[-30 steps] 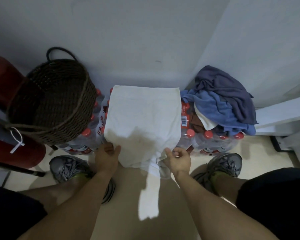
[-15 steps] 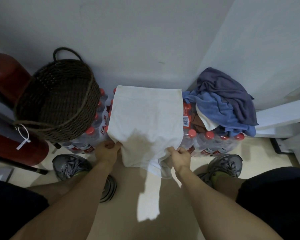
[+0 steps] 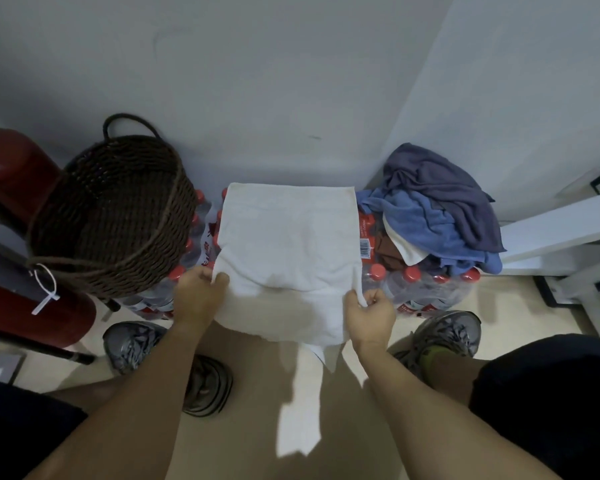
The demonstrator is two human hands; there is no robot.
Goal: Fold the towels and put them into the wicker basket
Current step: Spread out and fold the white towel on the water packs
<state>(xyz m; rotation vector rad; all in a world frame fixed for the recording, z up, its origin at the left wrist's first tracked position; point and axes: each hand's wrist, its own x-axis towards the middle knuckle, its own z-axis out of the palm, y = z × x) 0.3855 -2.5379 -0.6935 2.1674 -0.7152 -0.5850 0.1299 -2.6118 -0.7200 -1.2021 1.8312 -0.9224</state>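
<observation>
White towel lies spread over shrink-wrapped water bottles, its near end hanging off their front. Wicker basket sits on the bottles left of the towel; heaped towels lie right of it. Left hand and right hand each pinch a side edge of the towel.

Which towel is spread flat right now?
The white towel, laid over the bottle packs between both hands. The blue towel and purple-grey towel lie crumpled in the right-hand pile.

One wicker basket; one white towel spread; two hands; two shoes.
</observation>
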